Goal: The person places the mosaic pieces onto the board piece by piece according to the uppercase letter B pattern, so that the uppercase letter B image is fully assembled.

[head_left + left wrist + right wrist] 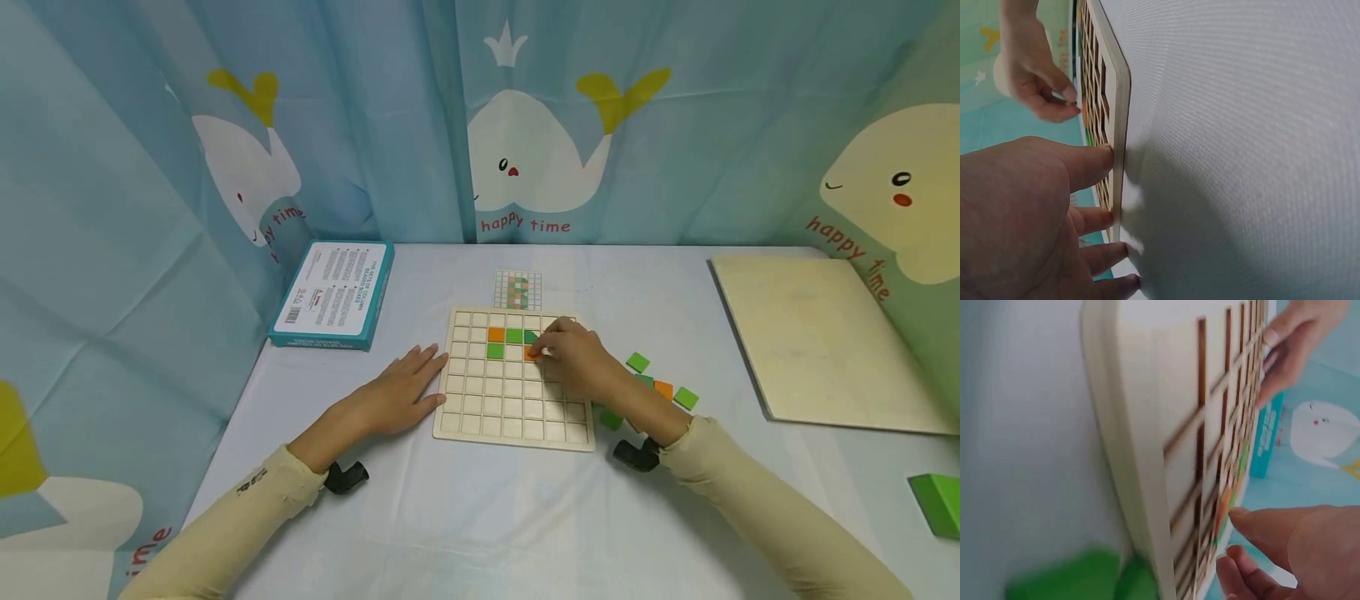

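Note:
A square wooden grid board (pixel 472 404) lies on the table, with a few tiles in its upper cells: an orange tile (pixel 497 334), a green tile (pixel 513 336), another green tile (pixel 495 351) and a partly covered dark green piece (pixel 531 337). My left hand (pixel 405 392) is spread flat at the board's left side, its fingertips touching the edge, as the left wrist view confirms. Over the board, my right hand (pixel 573 354) pinches an orange tile (pixel 529 354) with thumb and fingertips at a second-row cell. The fingers partly hide that tile.
Several loose green and orange tiles (pixel 686 398) lie right of the board, partly under the right forearm. A printed pattern card (pixel 533 283) sits behind the board. A teal box (pixel 330 293) is back left, a pale wooden panel (pixel 825 342) right, a green block (pixel 937 504) far right.

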`<state>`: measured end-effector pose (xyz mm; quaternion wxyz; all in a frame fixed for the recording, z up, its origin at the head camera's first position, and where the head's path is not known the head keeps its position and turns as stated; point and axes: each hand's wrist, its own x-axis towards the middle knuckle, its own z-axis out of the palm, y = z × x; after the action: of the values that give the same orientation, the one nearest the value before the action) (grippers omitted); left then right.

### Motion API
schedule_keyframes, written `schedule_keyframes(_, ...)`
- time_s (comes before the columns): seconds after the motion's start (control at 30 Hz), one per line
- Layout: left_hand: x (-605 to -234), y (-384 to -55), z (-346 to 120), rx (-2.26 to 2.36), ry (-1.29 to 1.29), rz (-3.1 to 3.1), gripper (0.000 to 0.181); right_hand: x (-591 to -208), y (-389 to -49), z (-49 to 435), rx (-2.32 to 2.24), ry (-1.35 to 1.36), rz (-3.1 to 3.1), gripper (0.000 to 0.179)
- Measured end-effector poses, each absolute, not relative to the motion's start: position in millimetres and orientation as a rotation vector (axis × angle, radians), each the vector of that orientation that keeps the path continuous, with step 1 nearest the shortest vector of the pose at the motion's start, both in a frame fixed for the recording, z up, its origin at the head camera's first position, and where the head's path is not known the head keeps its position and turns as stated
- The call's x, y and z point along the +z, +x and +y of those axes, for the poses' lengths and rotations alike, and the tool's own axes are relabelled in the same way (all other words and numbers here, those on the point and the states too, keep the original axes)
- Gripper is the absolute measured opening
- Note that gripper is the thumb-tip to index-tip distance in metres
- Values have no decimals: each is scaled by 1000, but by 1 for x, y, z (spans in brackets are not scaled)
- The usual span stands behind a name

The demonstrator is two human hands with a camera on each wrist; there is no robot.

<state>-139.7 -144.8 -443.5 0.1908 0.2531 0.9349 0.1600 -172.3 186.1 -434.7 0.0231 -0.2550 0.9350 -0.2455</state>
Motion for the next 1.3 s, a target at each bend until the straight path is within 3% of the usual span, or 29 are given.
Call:
schedule_keyframes(0.33,-442,-139,-144,438,704,2621,71,-404,-176,246,-781,-499,2860,26)
schedule_keyframes(0.53,-445,-140,-146,431,699,2624,72,-403,-172,286,-734,-321,2837,40)
schedule_keyframes(0.63,-445,-140,-146,436,701,2624,71,-406,-169,304,-705,-270,2788,38)
schedule_keyframes(0.9,-446,-138,-146,472,722,2636,70,-405,-153,341,-673,-330,2555,42)
schedule_keyframes(1.13,-447,-138,-146,471,724,2638,70,-417,-136,346,-708,-438,2631,25)
schedule_keyframes(1.3,-447,-138,-146,466,725,2640,70,-424,-134,344,-695,-440,2741,23)
